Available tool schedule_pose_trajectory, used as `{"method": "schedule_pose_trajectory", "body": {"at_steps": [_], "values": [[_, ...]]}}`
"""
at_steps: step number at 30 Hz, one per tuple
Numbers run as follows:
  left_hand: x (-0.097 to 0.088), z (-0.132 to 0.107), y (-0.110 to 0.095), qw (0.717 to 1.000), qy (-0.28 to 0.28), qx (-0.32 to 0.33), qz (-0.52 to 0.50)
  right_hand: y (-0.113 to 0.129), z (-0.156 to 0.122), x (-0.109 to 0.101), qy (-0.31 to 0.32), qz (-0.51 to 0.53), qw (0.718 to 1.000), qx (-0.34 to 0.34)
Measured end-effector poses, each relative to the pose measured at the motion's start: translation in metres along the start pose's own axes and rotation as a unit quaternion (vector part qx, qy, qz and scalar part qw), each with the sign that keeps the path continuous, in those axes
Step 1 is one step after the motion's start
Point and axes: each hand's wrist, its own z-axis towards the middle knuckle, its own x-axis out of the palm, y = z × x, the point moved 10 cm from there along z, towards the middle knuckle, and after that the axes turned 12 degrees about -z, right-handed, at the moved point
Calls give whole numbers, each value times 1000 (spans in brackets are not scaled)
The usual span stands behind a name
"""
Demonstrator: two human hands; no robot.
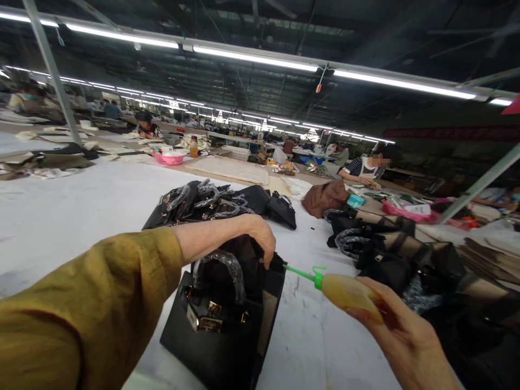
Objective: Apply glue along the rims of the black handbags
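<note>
A black handbag (pixel 219 330) with gold hardware and a plastic-wrapped handle (pixel 233 265) stands on the white table in front of me. My left hand (pixel 263 238) reaches over it, fingers closed in a pinch on the bag's dark top edge at the far right side. In my right hand (pixel 398 319) is a squeeze bottle (pixel 349 292) of yellowish liquid, held level. Its long green nozzle (pixel 300 272) points left, and the tip is at the dark edge beside my left fingertips. Whether the tip touches the edge I cannot tell.
Several black handbags (pixel 179 206) are heaped behind the bag, and more (pixel 390 265) lie to the right. A brown cloth bundle (pixel 325 197), a pink basin (pixel 168 158) and an amber bottle (pixel 194 147) sit farther back. A co-worker in a striped shirt (pixel 357 167) sits at the right.
</note>
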Motion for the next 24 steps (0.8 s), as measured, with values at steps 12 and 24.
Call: {"method": "schedule_pose_trajectory", "body": {"at_steps": [12, 24], "values": [[1, 5, -1, 1000, 6, 11, 8, 15, 6, -4, -9, -65, 995, -72], [5, 4, -3, 1000, 21, 8, 3, 23, -25, 10, -10, -145, 958, -245]]}}
